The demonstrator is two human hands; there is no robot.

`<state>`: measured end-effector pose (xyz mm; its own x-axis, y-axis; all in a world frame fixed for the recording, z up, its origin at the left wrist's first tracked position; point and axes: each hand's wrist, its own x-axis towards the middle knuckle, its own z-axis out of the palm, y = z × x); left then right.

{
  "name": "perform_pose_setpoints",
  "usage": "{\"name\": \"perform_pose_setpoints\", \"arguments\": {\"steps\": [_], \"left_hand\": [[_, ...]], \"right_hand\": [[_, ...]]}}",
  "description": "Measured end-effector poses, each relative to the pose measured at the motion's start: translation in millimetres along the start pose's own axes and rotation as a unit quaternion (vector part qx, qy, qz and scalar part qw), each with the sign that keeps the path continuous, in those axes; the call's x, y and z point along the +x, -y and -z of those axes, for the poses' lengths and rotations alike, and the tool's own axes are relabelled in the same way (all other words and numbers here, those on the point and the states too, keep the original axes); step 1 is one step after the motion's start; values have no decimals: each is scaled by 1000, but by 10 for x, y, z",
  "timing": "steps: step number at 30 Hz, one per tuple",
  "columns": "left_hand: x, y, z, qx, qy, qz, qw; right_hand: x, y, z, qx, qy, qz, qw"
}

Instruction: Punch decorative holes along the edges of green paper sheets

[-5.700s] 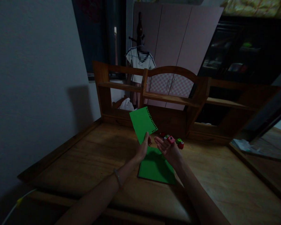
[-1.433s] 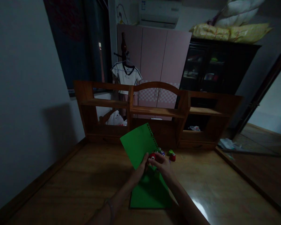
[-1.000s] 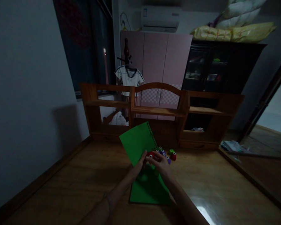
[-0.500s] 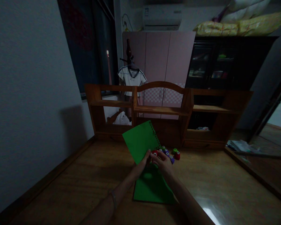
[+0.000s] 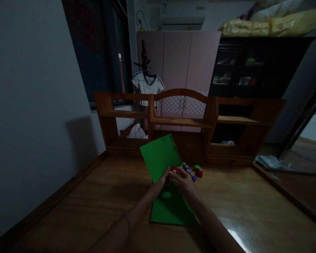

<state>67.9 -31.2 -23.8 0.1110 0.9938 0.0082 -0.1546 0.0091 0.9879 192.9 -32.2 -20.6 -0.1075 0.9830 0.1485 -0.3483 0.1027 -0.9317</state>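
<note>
Both hands meet over the green sheets, fingers closed around a small red toy piece with a white eye (image 5: 173, 170). My left hand (image 5: 164, 178) grips it from the left side. From the right, my right hand (image 5: 183, 180) pinches it with thumb and fingers, and part of the piece is hidden. Behind the hands a green sheet with a row of punched holes (image 5: 158, 154) stands tilted. Below them another green sheet or cover (image 5: 171, 212) lies flat. Just past my right hand sit several purple toy pieces with eyes (image 5: 193, 176).
A red toy piece (image 5: 199, 172) and a green one (image 5: 197, 167) lie farther right on the wooden tabletop (image 5: 107, 196). A wooden shelf unit (image 5: 181, 122) stands along the back edge. A wall (image 5: 42, 123) bounds the left side.
The view has tipped down slightly. My hands stay together on the red toy piece, a little more of which shows now. The tilted green sheet has shifted slightly right.
</note>
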Motion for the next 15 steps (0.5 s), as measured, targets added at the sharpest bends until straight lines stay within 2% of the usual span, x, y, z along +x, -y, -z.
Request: {"name": "perform_pose_setpoints", "arguments": {"steps": [4, 9, 15], "left_hand": [[32, 41, 25, 4, -9, -7, 1000], [88, 115, 60, -4, 42, -13, 999], [93, 165, 107, 15, 45, -12, 999]], "right_hand": [[-28, 32, -8, -52, 18, 19, 998], [-28, 36, -18, -63, -8, 6, 998], [-10, 17, -3, -85, -22, 21, 996]]}}
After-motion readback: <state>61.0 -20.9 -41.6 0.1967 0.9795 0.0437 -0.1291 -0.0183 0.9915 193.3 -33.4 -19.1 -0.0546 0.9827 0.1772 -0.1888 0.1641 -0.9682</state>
